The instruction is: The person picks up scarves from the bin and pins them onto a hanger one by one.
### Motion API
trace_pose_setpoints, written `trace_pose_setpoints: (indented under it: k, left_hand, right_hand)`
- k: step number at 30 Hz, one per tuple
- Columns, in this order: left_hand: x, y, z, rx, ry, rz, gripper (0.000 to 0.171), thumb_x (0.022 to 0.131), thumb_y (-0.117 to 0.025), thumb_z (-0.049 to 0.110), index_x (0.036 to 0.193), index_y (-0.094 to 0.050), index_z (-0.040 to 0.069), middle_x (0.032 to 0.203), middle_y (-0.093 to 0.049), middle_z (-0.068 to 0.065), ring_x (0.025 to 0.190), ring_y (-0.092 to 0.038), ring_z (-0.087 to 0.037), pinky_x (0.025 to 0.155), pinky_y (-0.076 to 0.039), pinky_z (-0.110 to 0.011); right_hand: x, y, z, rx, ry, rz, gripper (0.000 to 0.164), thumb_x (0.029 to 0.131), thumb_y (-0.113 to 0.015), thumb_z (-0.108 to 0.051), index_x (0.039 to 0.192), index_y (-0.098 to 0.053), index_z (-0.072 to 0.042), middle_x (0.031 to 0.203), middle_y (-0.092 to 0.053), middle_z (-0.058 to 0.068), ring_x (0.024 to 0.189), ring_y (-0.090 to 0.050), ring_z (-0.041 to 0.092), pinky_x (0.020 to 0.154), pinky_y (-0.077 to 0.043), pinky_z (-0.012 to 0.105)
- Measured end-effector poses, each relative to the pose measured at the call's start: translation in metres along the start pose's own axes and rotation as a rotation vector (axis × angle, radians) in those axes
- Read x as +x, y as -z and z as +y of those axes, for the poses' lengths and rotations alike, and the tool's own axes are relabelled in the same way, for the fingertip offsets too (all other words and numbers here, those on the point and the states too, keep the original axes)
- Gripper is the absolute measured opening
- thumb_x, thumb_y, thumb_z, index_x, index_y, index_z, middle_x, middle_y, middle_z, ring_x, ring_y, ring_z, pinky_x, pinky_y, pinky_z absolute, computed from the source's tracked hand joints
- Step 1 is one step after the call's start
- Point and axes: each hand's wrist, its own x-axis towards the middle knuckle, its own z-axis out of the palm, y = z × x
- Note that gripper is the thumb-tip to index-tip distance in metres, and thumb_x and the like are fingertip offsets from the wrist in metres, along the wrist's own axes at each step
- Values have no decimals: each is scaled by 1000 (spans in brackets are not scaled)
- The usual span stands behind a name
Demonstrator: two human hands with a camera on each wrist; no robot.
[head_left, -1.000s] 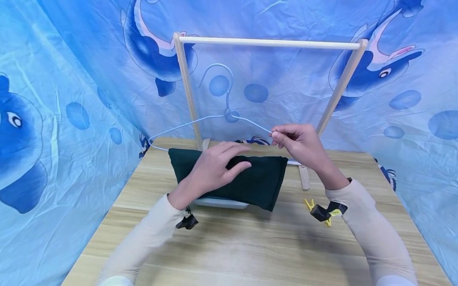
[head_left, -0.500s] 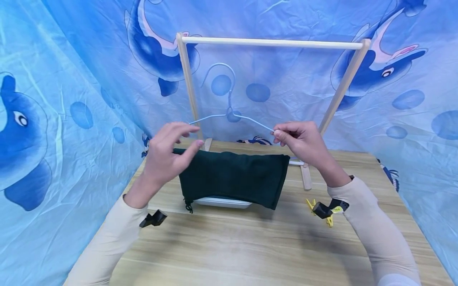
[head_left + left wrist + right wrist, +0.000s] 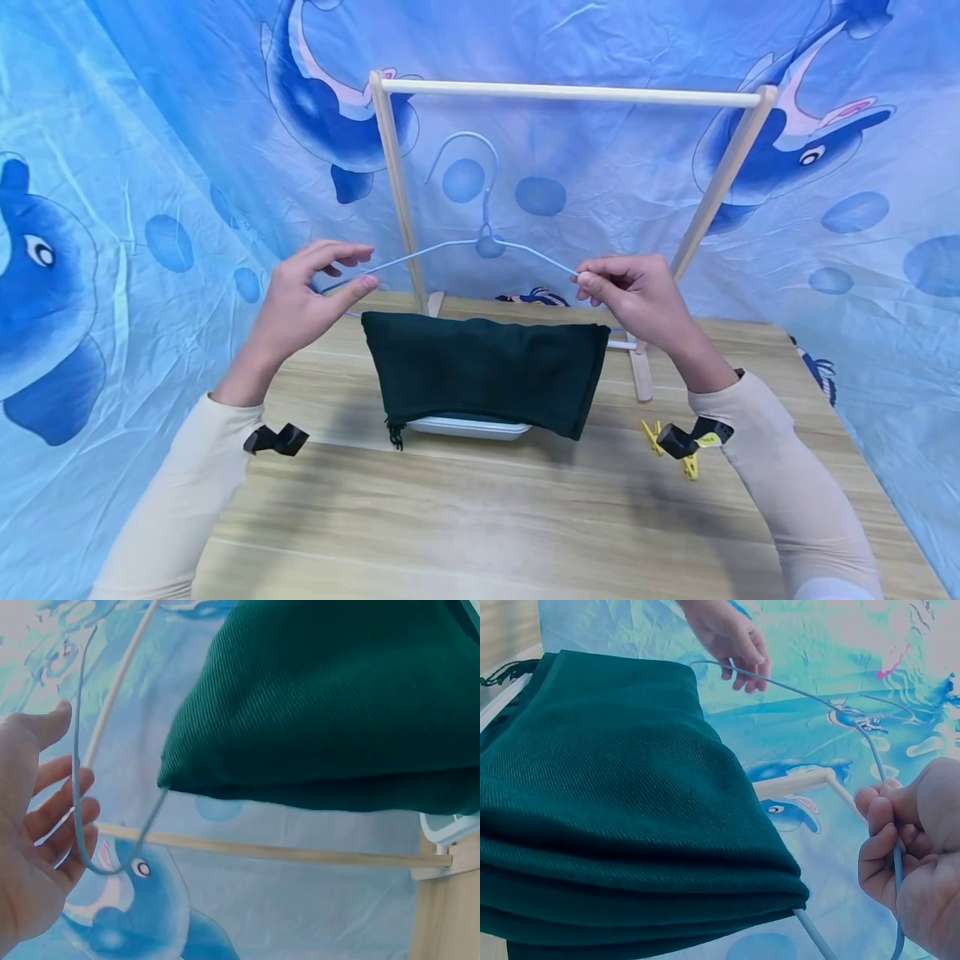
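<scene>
A pale blue wire clothes hanger [image 3: 487, 227] stands up in front of me, hook on top. Over its bottom bar drapes a folded dark green scarf [image 3: 487, 367] with a dark fringe at its lower left corner. My right hand [image 3: 637, 300] pinches the hanger's right shoulder between thumb and fingers. At the hanger's left end is my left hand [image 3: 296, 304], thumb apart from the lightly bent fingers. In the left wrist view the wire [image 3: 77, 772] passes between thumb and fingers, ungripped.
Behind the hanger stands a wooden rack with a white crossbar [image 3: 570, 92]. A white tray [image 3: 465, 429] shows under the scarf. Yellow clothespins [image 3: 690, 464] lie on the wooden table [image 3: 480, 533] near my right wrist. Blue dolphin-print cloth [image 3: 540, 50] hangs around.
My left hand has moved left off the scarf to the hanger's left end, uncovering the scarf's front and fringe. My right hand keeps its pinch on the hanger.
</scene>
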Motion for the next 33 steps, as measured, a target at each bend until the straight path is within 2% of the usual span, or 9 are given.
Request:
trace_pose_setpoints:
  k: [3, 6, 9, 12, 16, 26, 30, 33]
  left_hand:
    - [0, 2, -5, -16, 34, -38, 33, 89, -78, 5, 121, -75, 10, 112, -74, -4, 100, -60, -8, 86, -46, -20]
    - [0, 4, -8, -36, 57, -69, 25, 92, -76, 6, 116, -78, 11, 102, -72, 0, 88, -59, -9, 74, -46, -21]
    - [-3, 6, -12, -80, 41, -86, 18, 92, -74, 2, 109, -80, 8, 93, -69, 4, 73, -53, -10, 59, -41, -22]
    - [-5, 6, -14, -165, -1, -78, 16, 91, -72, -6, 104, -80, 1, 89, -69, 3, 64, -46, -12, 53, -34, -24]
    - [-7, 7, -11, -245, -24, -33, 17, 90, -70, -12, 103, -78, -5, 85, -68, 2, 59, -41, -12, 50, -29, -24]
    - [-3, 9, 3, -258, -55, 71, 11, 92, -70, -7, 100, -77, -10, 77, -62, 6, 58, -39, -9, 48, -26, -23]
    - [-2, 5, 4, -259, -72, 138, 9, 91, -73, -4, 94, -77, -11, 75, -61, 7, 59, -40, -9, 50, -26, -22]
    - [-3, -2, 2, -280, -101, 208, 15, 90, -77, 3, 90, -76, -12, 76, -62, 7, 60, -40, -8, 52, -26, -21]
  right_hand:
    - [0, 0, 1, 6, 7, 1, 13, 94, -62, 13, 97, -75, 12, 79, -73, 17, 66, -65, 6, 61, -54, 20]
    - [1, 0, 2, 14, 16, 4, 14, 94, -62, 14, 97, -76, 10, 79, -74, 7, 65, -65, 7, 61, -54, 19]
    - [2, 0, 3, 21, 18, 6, 15, 94, -62, 14, 96, -76, 9, 79, -73, -4, 65, -65, 10, 61, -54, 19]
    - [2, 1, 2, 24, 15, 10, 15, 94, -62, 14, 96, -76, 9, 79, -73, -8, 65, -66, 9, 61, -54, 19]
    - [4, 1, 0, 33, 20, 15, 15, 94, -62, 15, 96, -76, 11, 78, -73, -5, 66, -66, 6, 62, -54, 18]
    - [11, 6, -5, 21, 20, 21, 14, 94, -62, 14, 96, -75, 12, 78, -71, -14, 66, -66, 6, 61, -53, 18]
    - [14, 7, -5, 9, 7, 4, 14, 95, -63, 11, 95, -76, 9, 78, -73, -6, 64, -65, 9, 61, -53, 19]
    - [15, 7, -2, 6, 7, -14, 14, 95, -64, 11, 95, -77, 7, 78, -74, 1, 63, -64, 10, 60, -53, 19]
